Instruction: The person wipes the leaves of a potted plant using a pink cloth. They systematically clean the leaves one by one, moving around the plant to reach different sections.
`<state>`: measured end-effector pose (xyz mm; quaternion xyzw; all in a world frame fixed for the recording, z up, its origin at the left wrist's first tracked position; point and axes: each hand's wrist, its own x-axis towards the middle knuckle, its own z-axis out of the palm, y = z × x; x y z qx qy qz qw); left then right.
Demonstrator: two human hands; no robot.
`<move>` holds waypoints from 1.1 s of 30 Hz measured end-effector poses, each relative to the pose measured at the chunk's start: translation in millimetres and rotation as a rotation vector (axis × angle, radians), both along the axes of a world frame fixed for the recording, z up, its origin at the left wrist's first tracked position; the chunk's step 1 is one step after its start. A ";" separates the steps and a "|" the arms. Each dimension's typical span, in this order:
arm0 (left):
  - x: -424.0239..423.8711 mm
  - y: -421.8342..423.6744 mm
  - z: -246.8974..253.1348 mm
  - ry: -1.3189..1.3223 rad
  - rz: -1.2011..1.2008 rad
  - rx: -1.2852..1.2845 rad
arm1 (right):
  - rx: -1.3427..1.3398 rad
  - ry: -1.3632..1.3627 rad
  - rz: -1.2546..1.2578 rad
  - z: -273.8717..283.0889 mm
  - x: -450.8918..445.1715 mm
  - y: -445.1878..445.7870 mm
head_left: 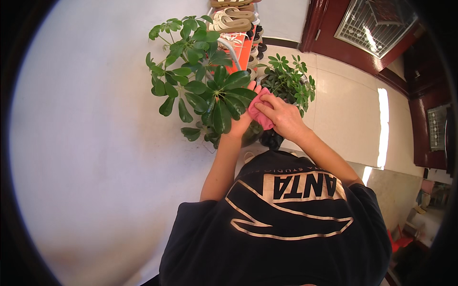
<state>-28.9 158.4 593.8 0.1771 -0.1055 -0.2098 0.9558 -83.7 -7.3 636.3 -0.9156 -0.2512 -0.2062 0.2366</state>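
A potted schefflera (umbrella plant) with glossy green leaflets (222, 116) stands before me. My left hand (240, 125) lies palm up beneath its right-hand leaflets, fingers stretched out; the leaves hide part of the palm. In my right hand (286, 116) is a folded pink cloth (263, 113), pinched under the fingers. The cloth meets the tip of one leaflet (243, 95) right over my left hand. Leaves and arms mostly cover the dark pot (252, 135).
A second, smaller-leaved plant (282, 78) grows just right of my hands, with a black plastic bag (272, 139) below it. Behind the leaves rises a shoe rack (245, 53) bearing sandals (230, 23). A pale wall (89, 107) borders the left; dark red doors (343, 43) stand right.
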 end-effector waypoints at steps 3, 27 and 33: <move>2.5 -2.0 12.6 0.096 0.012 -0.050 | 0.020 0.099 -0.028 -3.1 0.0 -7.0; -5.0 -32.6 119.7 -0.108 0.551 0.760 | 0.263 0.393 -0.068 -57.7 -46.0 -108.4; 36.7 15.1 122.3 -0.071 0.619 1.484 | 0.304 0.447 0.013 -70.4 -50.2 -115.9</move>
